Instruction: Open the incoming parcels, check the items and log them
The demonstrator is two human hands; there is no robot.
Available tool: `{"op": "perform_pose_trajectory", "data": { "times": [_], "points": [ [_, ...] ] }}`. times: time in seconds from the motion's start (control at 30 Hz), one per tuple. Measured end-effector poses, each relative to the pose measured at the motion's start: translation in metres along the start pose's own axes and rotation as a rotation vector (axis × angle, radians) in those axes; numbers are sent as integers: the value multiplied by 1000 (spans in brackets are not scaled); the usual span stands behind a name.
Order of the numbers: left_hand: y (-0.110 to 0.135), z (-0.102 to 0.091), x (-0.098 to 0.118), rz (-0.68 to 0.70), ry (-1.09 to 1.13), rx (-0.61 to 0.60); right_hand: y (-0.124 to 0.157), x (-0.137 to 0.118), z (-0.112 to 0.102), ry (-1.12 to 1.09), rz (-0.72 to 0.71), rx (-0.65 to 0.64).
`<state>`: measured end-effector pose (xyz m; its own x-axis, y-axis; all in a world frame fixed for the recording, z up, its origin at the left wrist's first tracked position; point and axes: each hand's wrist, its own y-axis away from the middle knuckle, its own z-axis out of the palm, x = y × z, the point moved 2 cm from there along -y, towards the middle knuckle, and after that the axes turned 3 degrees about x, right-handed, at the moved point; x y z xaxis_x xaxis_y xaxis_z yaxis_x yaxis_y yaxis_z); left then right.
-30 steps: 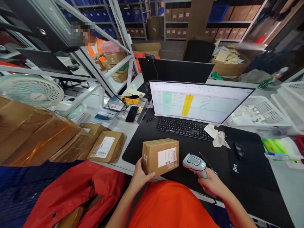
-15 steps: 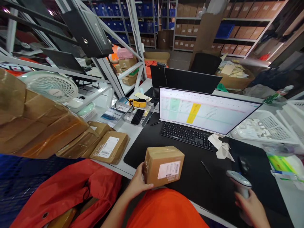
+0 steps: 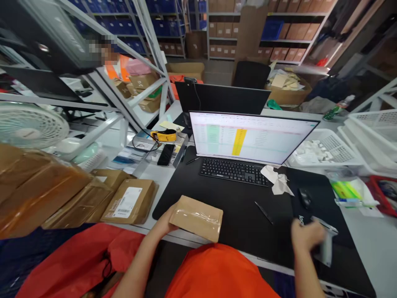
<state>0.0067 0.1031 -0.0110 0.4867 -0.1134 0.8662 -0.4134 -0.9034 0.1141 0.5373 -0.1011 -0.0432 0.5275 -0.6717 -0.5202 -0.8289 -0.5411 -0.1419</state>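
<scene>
My left hand (image 3: 163, 221) grips the left end of a small cardboard parcel (image 3: 197, 217), tipped so its taped face points up, above the near edge of the black desk mat (image 3: 245, 219). Over the mat's right side, my right hand (image 3: 305, 238) is closed round the handle of a grey handheld scanner (image 3: 325, 244), which is blurred by motion. A keyboard (image 3: 232, 170) and a lit monitor (image 3: 251, 136) with a spreadsheet stand behind the parcel.
Several labelled cardboard parcels (image 3: 128, 200) are stacked at the left above a red bag (image 3: 80, 256). On the mat lie a crumpled tissue (image 3: 277, 180), a pen (image 3: 263, 212) and a mouse (image 3: 304, 196). White baskets (image 3: 328, 147) stand at right. A person in an orange vest (image 3: 119, 68) works behind the shelving.
My left hand has turned the parcel, so its label face no longer shows and the taped face is up. My right hand has carried the scanner away to the right and lowered it.
</scene>
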Motion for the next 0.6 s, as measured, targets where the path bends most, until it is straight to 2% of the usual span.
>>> {"op": "perform_pose_trajectory", "data": {
  "times": [0.07, 0.1, 0.2, 0.23, 0.3, 0.37, 0.47, 0.6],
  "points": [
    [11, -5, -4, -18, -93, 13, -9, -23, 24, 12, -110, 23],
    [17, -7, -2, -7, -164, 48, -13, -37, 37, 33, -239, -13],
    [38, -2, 18, 127, -417, 183, -27, -76, 69, 171, -434, -69],
    [44, 4, 26, 187, -490, 188, -32, -87, 77, 198, -458, -76],
    [53, 22, 39, 294, -596, 115, -40, -105, 90, 214, -499, -90],
    [58, 41, 42, 364, -671, 38, -45, -118, 98, 228, -539, -100],
    [59, 56, 38, 392, -756, 46, -47, -129, 107, 250, -562, -97],
    [60, 61, 42, 373, -776, 102, -44, -133, 113, 270, -560, -68]
  ]
}}
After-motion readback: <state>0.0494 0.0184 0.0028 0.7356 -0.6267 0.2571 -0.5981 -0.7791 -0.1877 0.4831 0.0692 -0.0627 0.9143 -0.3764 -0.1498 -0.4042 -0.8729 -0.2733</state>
